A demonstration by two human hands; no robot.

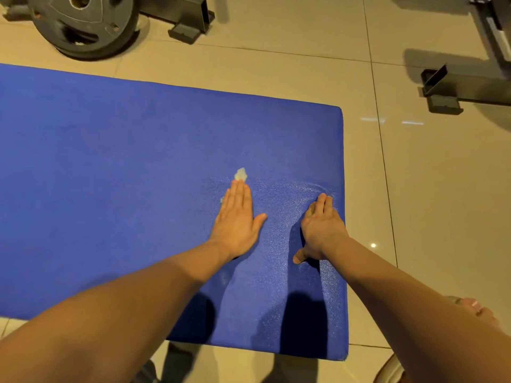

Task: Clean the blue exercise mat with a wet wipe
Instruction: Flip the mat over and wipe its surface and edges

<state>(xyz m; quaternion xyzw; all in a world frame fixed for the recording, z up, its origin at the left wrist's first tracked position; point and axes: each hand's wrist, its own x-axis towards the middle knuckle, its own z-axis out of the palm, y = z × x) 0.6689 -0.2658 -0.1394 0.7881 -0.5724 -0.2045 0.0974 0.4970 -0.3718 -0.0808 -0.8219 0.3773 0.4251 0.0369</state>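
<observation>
The blue exercise mat [110, 167] lies flat on the tiled floor and fills the left and middle of the view. My left hand [237, 219] lies flat on it, fingers straight and together, pressing a small white wet wipe [241, 174] that pokes out past the fingertips. My right hand [320, 225] rests on the mat near its right edge, fingers straight, thumb spread back. The mat surface around both hands looks shiny and damp.
A black weight plate [83, 26] lies on the floor beyond the mat's far left. Dark metal frame feet of gym equipment stand at the top middle [188, 23] and the top right [448, 89]. Beige floor tiles [414, 189] surround the mat.
</observation>
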